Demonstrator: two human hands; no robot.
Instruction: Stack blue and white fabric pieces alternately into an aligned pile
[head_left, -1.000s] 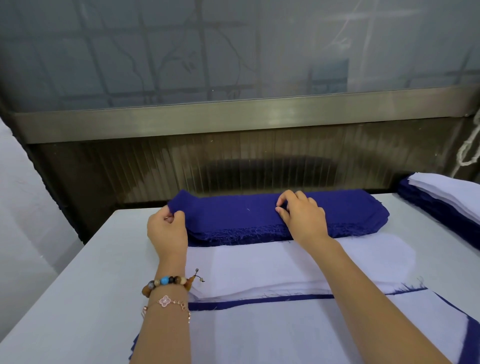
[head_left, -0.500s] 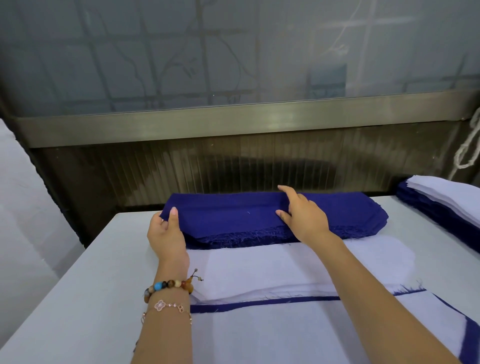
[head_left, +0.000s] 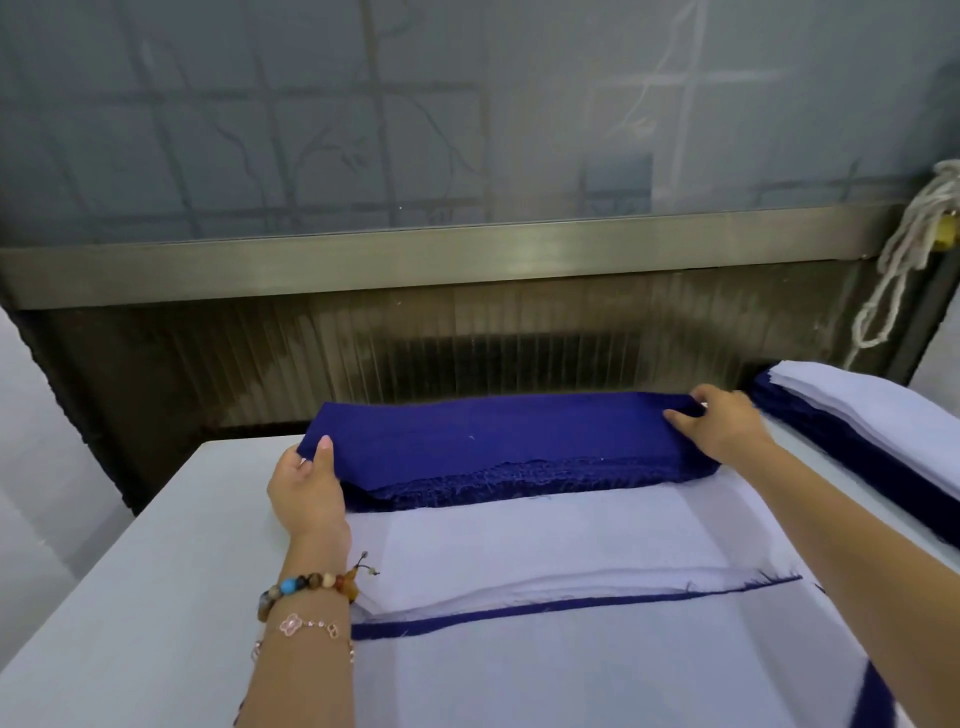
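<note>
L hand (head_left: 307, 492), R hand (head_left: 726, 427): cloth (head_left: 493, 436) ends

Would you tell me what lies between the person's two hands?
In the head view, a dark blue fabric piece stretches between them; the left hand pinches one end, the right hand the other.

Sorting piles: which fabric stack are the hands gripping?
The all-blue stack at the far edge; left hand and right hand hold its ends. It alone shows no white.
</note>
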